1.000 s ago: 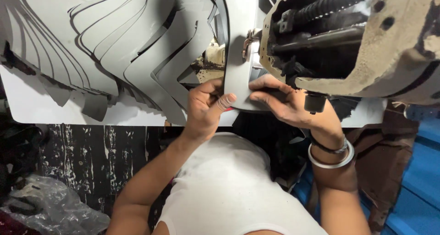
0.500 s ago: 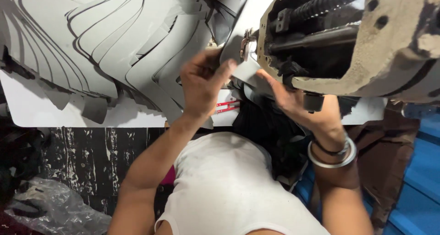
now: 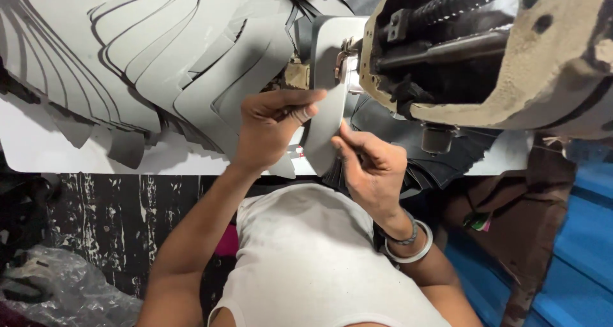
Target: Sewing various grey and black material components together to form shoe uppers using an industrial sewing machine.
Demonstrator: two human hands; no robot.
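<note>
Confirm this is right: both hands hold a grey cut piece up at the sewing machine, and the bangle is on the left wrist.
Wrong wrist. The head view shows the bangle on the right wrist. Both the left hand and right hand do hold the grey cut piece at the sewing machine.

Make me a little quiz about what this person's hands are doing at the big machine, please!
1. True or false: both hands hold the same grey cut piece.
2. Which hand wears bangles at the wrist?
A. left hand
B. right hand
C. neither
3. Fill in: the stack of grey cut pieces lies on the person's ____ side of the sewing machine.

Key:
1. True. Each hand pinches an edge of the piece near the machine's metal foot.
2. B
3. left
</note>
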